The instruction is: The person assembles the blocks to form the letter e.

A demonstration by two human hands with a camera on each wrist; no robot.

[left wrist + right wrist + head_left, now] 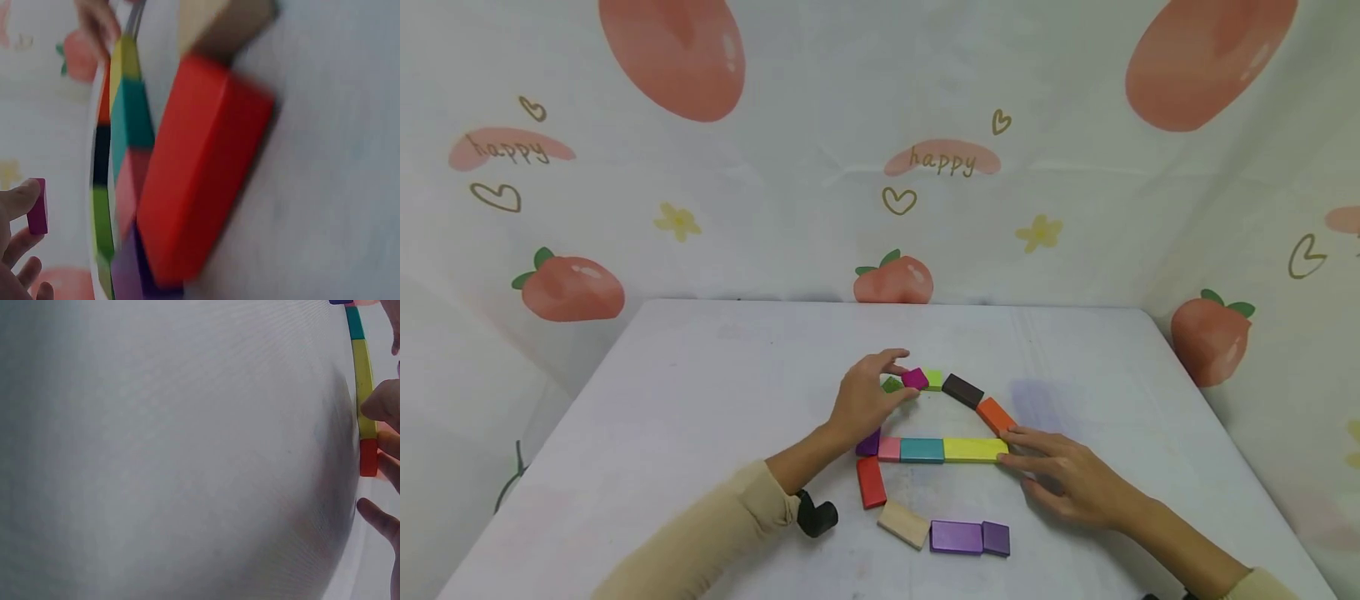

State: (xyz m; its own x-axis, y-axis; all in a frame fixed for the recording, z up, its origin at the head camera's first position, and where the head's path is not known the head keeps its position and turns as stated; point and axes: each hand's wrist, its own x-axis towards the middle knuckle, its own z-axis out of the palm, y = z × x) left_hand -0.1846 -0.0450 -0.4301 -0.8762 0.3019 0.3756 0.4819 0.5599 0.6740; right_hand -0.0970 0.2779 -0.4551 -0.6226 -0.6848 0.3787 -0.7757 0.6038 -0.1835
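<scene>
My left hand (861, 402) pinches a small magenta block (914, 378) between thumb and fingertips, above the table by the arc's top; the left wrist view shows this block (39, 209) raised. Close to it lie a green block (892, 385) and a lime block (934, 380). My right hand (1071, 479) has its fingers extended, fingertips at the orange block (996, 415) and the right end of the yellow block (973, 451). A teal block (922, 451) and a pink block (890, 450) continue that row leftward to a dark purple block (868, 442), partly hidden by my left hand.
A dark brown block (962, 391) sits in the upper arc. Below the row curve a red block (872, 482), a plain wooden block (903, 524), a purple block (956, 537) and a smaller purple one (996, 539). The white table (715, 358) meets a printed backdrop (820, 117).
</scene>
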